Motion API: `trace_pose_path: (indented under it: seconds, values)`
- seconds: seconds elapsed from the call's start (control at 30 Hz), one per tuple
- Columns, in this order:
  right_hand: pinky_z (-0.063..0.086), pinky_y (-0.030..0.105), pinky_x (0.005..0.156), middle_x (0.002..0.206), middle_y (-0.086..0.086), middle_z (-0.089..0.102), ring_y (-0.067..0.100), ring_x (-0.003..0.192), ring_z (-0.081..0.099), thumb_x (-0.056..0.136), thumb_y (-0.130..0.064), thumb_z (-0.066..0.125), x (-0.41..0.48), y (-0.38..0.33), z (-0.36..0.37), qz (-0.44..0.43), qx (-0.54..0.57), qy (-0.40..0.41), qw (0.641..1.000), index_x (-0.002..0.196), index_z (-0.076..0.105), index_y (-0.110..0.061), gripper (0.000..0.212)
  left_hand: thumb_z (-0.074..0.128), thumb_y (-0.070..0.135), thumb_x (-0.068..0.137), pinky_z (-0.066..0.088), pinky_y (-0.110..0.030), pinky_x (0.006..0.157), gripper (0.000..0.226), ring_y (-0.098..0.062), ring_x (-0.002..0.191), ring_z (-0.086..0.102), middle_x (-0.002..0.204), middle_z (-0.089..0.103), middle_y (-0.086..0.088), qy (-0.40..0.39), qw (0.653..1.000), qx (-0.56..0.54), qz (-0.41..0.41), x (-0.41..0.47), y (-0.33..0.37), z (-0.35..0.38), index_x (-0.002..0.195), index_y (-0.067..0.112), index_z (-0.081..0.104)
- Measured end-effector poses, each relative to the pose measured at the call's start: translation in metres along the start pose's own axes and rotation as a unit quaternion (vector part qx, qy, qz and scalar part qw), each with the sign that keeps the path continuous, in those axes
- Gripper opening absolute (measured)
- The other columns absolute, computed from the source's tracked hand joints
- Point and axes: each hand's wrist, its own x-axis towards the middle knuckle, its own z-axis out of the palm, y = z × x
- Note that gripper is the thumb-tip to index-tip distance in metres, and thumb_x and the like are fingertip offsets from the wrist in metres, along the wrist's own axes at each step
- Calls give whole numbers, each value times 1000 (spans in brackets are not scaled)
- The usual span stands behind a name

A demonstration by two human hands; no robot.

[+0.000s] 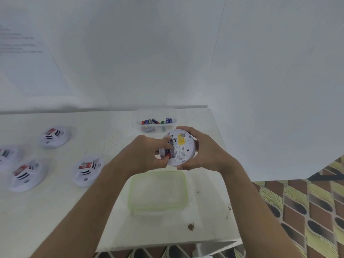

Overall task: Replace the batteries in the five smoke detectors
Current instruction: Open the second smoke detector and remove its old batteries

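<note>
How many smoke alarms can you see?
5. The held detector, back up, is gripped by left hand and right hand. Four lie on the table at left: far detector, rightmost detector, near detector, and edge detector, partly cropped.

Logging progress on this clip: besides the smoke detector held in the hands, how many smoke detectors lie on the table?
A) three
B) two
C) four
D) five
C: four lie on the left part of the table: the far detector, the edge detector, the near-left detector and the middle detector. The held detector is gripped by the right hand, with the left hand at its battery bay.
</note>
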Motion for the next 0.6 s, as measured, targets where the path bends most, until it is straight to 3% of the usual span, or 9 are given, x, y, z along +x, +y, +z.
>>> trace_pose_path:
  seconds: [0.03,0.1,0.2,0.43,0.6]
  values:
    - [59,26,77,124,-8,65,14,115,64,57,2,95,0,0,-1,-2,2,-4,1000,141,51,-26,98,74,21,71,48,-2,61,30,9,69,56,95,78,3,4,1000,12,10,-1,2,1,100,20,79]
    - [59,25,74,124,-7,65,14,114,64,57,3,95,-1,-2,-3,-1,3,-11,1000,141,51,-25,99,73,19,71,51,-12,53,28,1,58,57,83,78,3,15,999,24,30,-4,5,5,98,18,80]
    - [58,22,71,127,-7,64,14,116,64,58,2,95,-2,-4,-2,-3,0,-18,1000,141,50,-26,98,72,17,73,55,-26,48,27,-13,53,67,84,78,1,39,998,33,48,-9,5,9,98,13,80]
    - [58,24,74,125,-8,65,14,115,64,59,5,93,-6,-2,-6,-5,7,-13,1000,141,51,-26,97,64,22,79,57,-23,52,26,-11,65,72,88,78,0,92,993,35,68,-15,9,16,94,10,80]
    - [61,31,77,122,-11,64,15,114,64,59,7,92,-11,-1,-10,-9,20,4,1000,138,52,-28,95,62,23,80,53,-7,67,27,2,79,69,90,78,1,120,991,13,51,-12,16,16,92,9,81]
